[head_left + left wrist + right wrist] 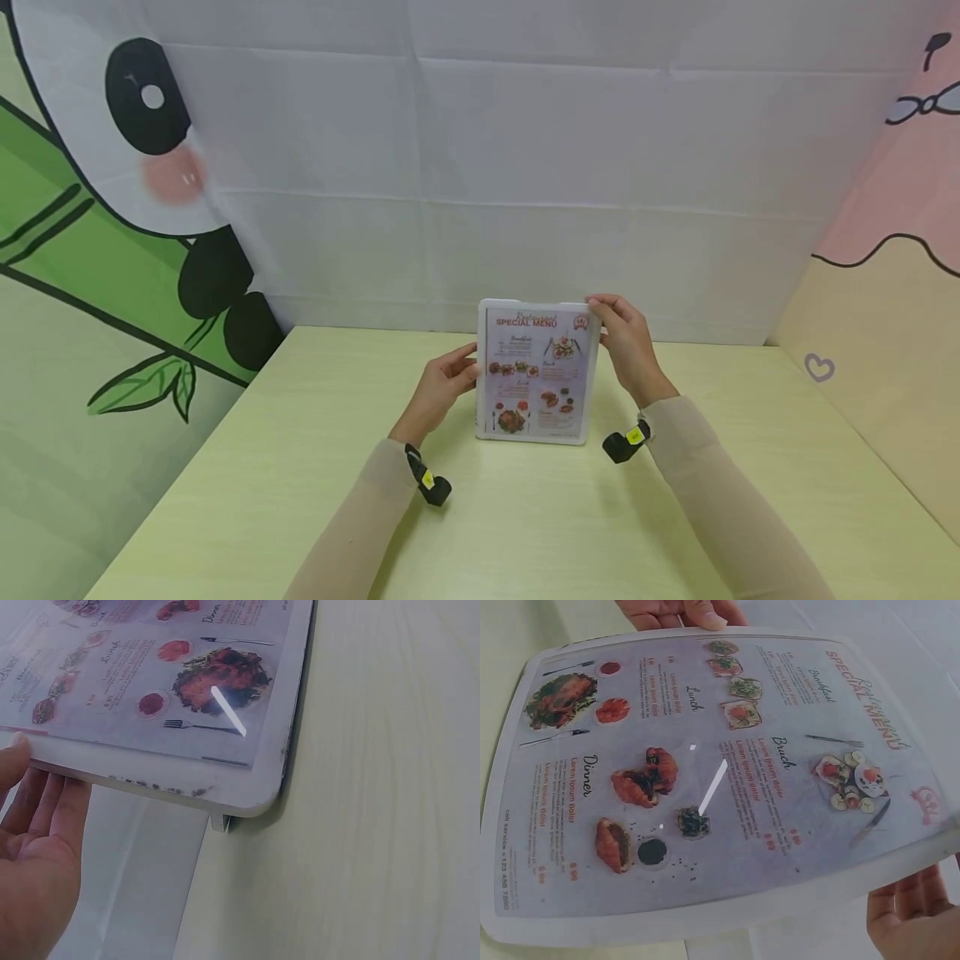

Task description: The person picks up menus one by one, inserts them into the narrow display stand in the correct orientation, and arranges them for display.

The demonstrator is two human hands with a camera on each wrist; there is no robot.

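Observation:
A white-framed menu card [536, 371] printed "Special Menu" with food pictures stands upright on the pale green table [525, 533], near its far edge. My left hand [442, 383] holds its left edge: in the left wrist view the thumb [15, 746] lies on the front of the menu card [165, 682] and the fingers [52, 810] sit behind it. My right hand [626, 342] grips the top right corner. In the right wrist view the menu card [705, 780] fills the picture, with my right hand's fingers [911, 915] behind it and my left hand's fingertips [679, 611] at the opposite edge.
A white cloth backdrop [525, 167] hangs close behind the table. A panda and bamboo print [150, 167] covers the left wall, and a pink and yellow panel [885, 333] closes the right side. Black wrist cameras [431, 483] sit on both forearms. Bare tabletop lies in front.

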